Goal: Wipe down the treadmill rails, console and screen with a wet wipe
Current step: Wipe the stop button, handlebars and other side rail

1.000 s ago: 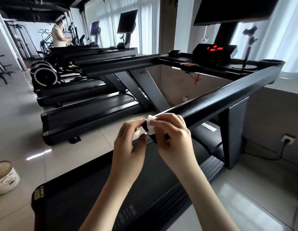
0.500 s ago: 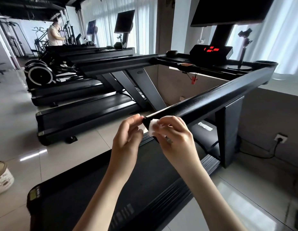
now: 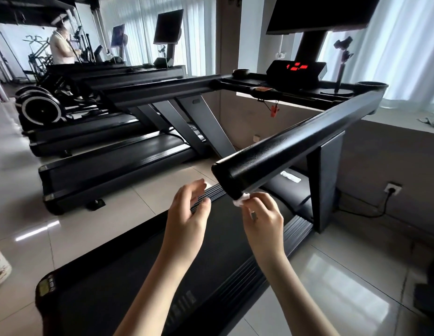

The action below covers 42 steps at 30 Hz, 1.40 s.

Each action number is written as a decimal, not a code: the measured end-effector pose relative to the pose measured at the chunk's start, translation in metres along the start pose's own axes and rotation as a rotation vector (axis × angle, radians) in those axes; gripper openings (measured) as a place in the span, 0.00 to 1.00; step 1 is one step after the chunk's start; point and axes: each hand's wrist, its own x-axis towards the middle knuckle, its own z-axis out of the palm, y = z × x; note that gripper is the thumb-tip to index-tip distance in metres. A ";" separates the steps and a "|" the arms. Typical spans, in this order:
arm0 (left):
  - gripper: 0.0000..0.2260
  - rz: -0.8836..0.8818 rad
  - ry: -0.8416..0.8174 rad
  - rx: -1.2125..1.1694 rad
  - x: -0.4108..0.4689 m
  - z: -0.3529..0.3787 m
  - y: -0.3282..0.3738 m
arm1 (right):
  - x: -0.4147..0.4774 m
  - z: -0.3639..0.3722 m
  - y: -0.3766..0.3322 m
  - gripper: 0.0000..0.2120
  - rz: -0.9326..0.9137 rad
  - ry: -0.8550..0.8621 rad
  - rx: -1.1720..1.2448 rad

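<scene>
Wipe (image 3: 240,199) sat pinched in your right grip (image 3: 262,214) at frame centre, touching the rail (image 3: 296,144) at its near end (the underside); your left grip (image 3: 189,209) hung loosely curled, holding nothing.

Nothing legible — red display glyphs (image 3: 296,66) on console (image 3: 279,69), belt print (image 3: 184,302) blurred.

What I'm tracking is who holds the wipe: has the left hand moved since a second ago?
Yes. The left hand has drawn away leftward from the rail end; only the right hand pinches the wipe.
</scene>
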 end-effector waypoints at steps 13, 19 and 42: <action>0.12 -0.191 -0.022 0.055 -0.037 -0.067 -0.034 | -0.066 0.013 -0.075 0.12 0.729 -0.022 0.261; 0.11 -0.274 0.119 0.150 -0.062 -0.132 -0.043 | -0.078 0.041 -0.111 0.06 0.774 -0.140 0.342; 0.11 -0.343 0.371 0.407 -0.117 -0.441 -0.064 | -0.135 0.220 -0.314 0.03 0.533 -0.388 0.430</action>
